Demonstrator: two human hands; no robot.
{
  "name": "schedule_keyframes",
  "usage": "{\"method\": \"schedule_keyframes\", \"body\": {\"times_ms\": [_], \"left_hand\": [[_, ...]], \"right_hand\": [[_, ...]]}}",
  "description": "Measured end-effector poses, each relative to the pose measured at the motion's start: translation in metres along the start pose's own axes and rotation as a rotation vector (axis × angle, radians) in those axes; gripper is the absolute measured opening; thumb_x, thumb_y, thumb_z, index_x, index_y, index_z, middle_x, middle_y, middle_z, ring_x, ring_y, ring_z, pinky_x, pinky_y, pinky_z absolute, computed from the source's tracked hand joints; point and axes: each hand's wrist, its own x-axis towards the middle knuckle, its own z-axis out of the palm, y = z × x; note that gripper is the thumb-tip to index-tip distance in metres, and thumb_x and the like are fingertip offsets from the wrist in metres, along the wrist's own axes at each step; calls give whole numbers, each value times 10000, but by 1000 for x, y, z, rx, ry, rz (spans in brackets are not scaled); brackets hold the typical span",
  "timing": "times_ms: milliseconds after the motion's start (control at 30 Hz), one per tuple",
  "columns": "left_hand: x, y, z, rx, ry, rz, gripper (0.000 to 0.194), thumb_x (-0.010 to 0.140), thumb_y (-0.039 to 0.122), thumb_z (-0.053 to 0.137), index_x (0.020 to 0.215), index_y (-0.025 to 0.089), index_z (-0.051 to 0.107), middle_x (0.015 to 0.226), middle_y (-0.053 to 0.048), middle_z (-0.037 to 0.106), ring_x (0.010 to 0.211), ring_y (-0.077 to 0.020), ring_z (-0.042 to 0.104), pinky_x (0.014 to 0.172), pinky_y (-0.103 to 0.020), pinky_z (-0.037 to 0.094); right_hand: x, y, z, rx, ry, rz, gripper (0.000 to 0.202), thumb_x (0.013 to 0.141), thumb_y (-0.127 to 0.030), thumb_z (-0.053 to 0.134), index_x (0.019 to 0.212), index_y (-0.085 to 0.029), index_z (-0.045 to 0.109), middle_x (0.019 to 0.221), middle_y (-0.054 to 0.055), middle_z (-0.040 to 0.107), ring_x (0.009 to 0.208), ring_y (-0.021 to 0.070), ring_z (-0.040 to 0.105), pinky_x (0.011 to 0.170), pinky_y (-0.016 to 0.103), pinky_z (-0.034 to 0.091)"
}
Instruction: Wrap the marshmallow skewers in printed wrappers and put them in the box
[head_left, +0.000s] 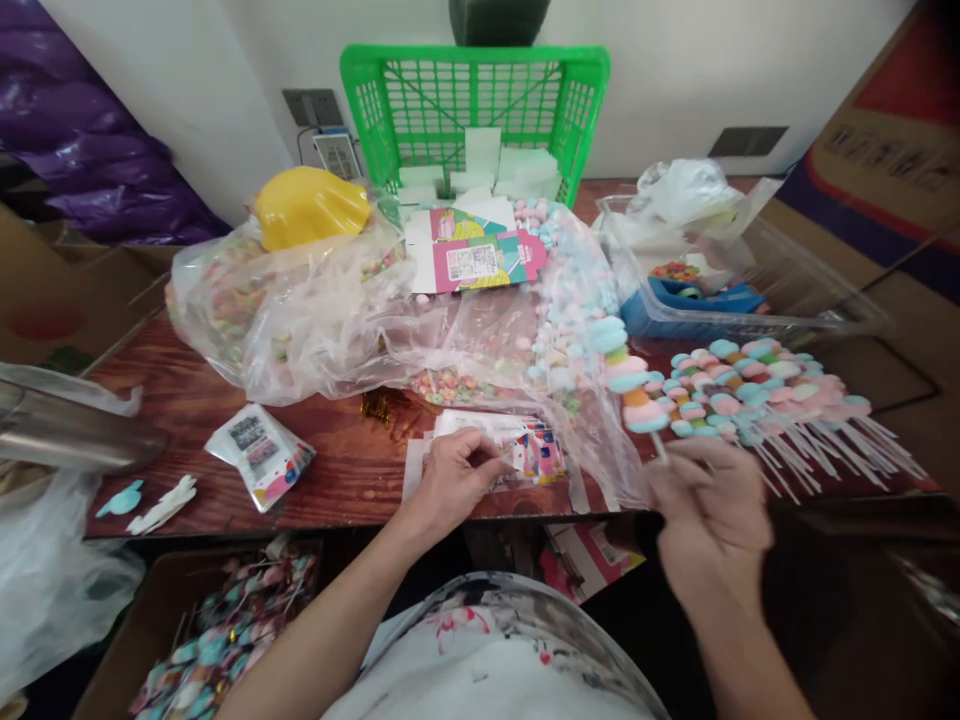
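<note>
My right hand [709, 510], somewhat blurred, pinches the white stick of a candy skewer [636, 390] with pastel pink, blue, white and orange pieces. The skewer tilts up and to the left beside a clear plastic bag. My left hand [461, 475] rests at the table's front edge on a stack of printed clear packets [536, 450]; its thumb and forefinger are close together at the packets, and whether they grip one is too small to tell. To the right lies a pile of similar candy skewers [765, 385], their white sticks pointing toward the front right.
Big clear bags of candy [330, 310] cover the table's middle, with cartons [480, 262] on top. Behind stands a green basket [472, 70]. A clear bin [810, 300] is at right; packets [262, 455] and a metal flask [75, 425] are at left. Below is a box of wrapped skewers [217, 640].
</note>
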Motion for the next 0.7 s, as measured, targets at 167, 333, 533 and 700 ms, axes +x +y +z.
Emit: {"method": "schedule_keyframes", "body": {"times_ms": [167,333,533,700], "left_hand": [[-4,14,-5,93,30,100,140,714,151,685,600,156,604,608,24,598,584,-99,522,575,-219,372],[-8,19,-9,197,31,247,175,768,150,664,617,154,575,606,19,565,590,-101,502,575,-224,353],[-11,20,-10,248,-43,541,156,809,126,622,663,150,573,617,-1,550,610,-115,496,588,-237,368],[-20,25,-14,338,-103,709,155,845,91,545,709,151,584,676,-38,599,685,-147,513,641,-263,401]], "right_hand": [[21,-53,41,575,90,128,199,870,-344,492,864,-258,671,792,24,669,763,215,630,717,353,512],[26,-53,55,668,-38,130,242,790,-408,622,722,-190,703,701,17,652,671,176,579,648,285,466],[27,-47,48,634,-176,44,281,837,-323,509,673,-158,667,623,-5,568,601,124,497,570,231,401],[21,-52,39,563,-236,-78,269,789,-225,510,530,-165,540,525,-33,425,539,94,395,520,219,311]]}}
